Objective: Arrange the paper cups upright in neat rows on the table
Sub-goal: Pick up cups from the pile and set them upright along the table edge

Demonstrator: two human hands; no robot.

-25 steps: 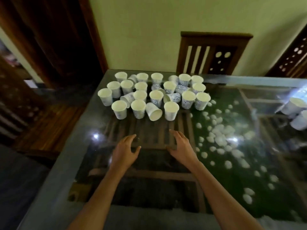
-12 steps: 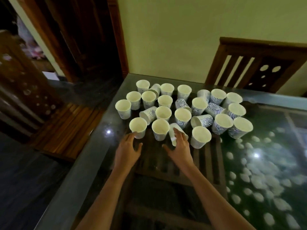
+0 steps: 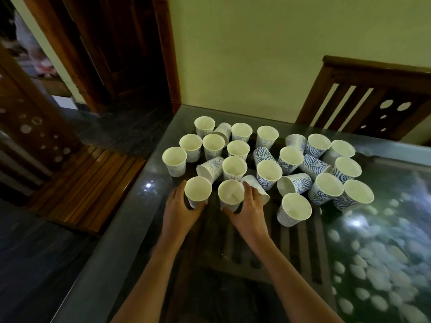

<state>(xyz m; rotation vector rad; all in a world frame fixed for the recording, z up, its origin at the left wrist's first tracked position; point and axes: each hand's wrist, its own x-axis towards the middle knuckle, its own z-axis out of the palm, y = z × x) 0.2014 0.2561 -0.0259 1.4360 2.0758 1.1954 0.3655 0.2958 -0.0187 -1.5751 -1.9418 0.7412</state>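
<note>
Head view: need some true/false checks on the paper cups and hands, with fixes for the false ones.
1. The left hand grips the front-left paper cup, which stands upright. True.
2. Every cup on the glass table is upright. False: several lie on their sides, such as the tipped cup right of centre.
3. The right hand lies flat on the table, holding nothing. False: its fingers curl round the upright front-middle paper cup.
4. A wooden chair stands at the table's far side. True.
</note>
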